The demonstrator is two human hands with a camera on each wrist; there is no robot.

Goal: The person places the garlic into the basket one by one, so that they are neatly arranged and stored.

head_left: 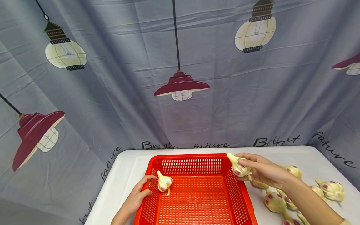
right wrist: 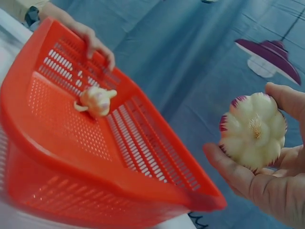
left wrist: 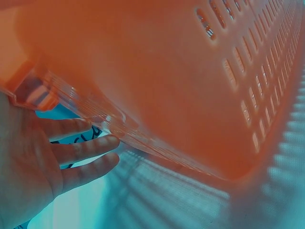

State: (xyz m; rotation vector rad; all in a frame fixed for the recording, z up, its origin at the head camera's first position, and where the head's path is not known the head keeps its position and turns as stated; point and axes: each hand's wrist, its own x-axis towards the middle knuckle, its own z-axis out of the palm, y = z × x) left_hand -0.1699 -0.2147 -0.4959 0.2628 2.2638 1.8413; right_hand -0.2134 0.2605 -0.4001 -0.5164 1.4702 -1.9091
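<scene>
My right hand (head_left: 260, 170) holds a garlic bulb (head_left: 239, 167) above the right rim of a red plastic basket (head_left: 194, 200). The bulb's pale stem points up and left. In the right wrist view its root end (right wrist: 257, 131) faces the camera, between thumb and fingers. Another garlic bulb (head_left: 164, 182) lies inside the basket by the left wall. My left hand (head_left: 135, 198) holds the basket's left rim, a finger and the thumb hooked over it. Three other fingers stretch along the outside in the left wrist view (left wrist: 81, 148).
Several garlic bulbs (head_left: 275, 201) lie on the white table (head_left: 126, 165) to the right of the basket, partly behind my right forearm. A grey curtain (head_left: 118, 78) printed with lamps hangs behind and beside the table.
</scene>
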